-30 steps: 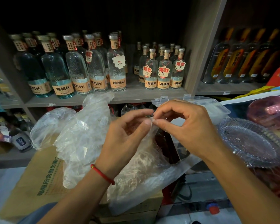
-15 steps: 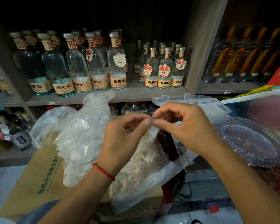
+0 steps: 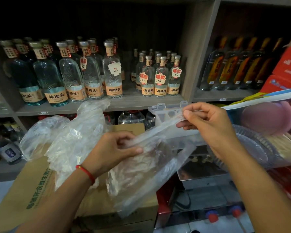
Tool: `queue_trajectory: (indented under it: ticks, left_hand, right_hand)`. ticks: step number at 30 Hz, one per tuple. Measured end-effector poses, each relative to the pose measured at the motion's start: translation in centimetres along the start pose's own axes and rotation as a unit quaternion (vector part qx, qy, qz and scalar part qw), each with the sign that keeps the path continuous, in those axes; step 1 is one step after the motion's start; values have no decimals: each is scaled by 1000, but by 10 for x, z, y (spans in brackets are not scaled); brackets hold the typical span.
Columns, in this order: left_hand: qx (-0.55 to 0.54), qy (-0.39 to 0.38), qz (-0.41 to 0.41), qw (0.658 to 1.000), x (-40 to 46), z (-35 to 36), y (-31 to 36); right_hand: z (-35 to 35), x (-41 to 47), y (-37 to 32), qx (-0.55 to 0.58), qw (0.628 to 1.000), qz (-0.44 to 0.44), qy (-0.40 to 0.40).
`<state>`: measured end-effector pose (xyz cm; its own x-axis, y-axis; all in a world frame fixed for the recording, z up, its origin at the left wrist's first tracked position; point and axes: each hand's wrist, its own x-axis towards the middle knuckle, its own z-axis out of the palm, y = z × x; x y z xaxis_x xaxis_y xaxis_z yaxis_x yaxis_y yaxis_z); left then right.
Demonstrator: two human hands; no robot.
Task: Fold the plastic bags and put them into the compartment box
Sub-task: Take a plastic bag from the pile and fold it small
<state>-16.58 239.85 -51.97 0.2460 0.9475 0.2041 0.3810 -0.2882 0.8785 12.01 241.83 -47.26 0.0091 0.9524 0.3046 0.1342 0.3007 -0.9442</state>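
Observation:
A clear plastic bag hangs between my hands over a cardboard box. My left hand pinches one part of its top edge near the centre. Up and to the right, my right hand pinches another part, and the edge is stretched taut between them. A heap of other crumpled clear bags lies on the cardboard box at the left. The clear compartment box stands open behind my right hand, partly hidden by the bag and hand.
Shelves of glass bottles fill the back. A ribbed clear plastic dish and a pink object lie at the right. A metal box sits below my right hand, with red packaging at far right.
My hands were close together, pinching the bag at one spot. They have pulled apart, the right hand going up and right, the left down and left, stretching the bag's edge.

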Motion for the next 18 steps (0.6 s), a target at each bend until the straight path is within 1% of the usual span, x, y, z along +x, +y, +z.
queue_trajectory:
  ticks: [3, 6, 8, 10, 13, 16, 18]
  left_hand:
    - [22, 11, -15, 1000, -2, -11, -5]
    - [12, 72, -61, 995, -2, -20, -12]
    - [-44, 120, -82, 988, -3, -22, -17]
    - [-131, 147, -92, 976, -3, -22, -20]
    - [-272, 191, -129, 934, -2, -21, -18]
    - [-326, 235, -138, 905, 1, -20, -14]
    - [-321, 252, -131, 904, 2, -19, -14]
  right_hand:
    - [-12, 2, 6, -6, 998, 25, 49]
    - [-21, 3, 11, 9, 995, 51, 91]
    - [-26, 2, 13, 24, 992, 72, 104]
    - [-27, 1, 13, 50, 990, 88, 101]
    - [-27, 0, 10, 105, 982, 117, 101]
    - [-27, 2, 9, 144, 973, 143, 106]
    - [-26, 3, 9, 149, 973, 149, 93]
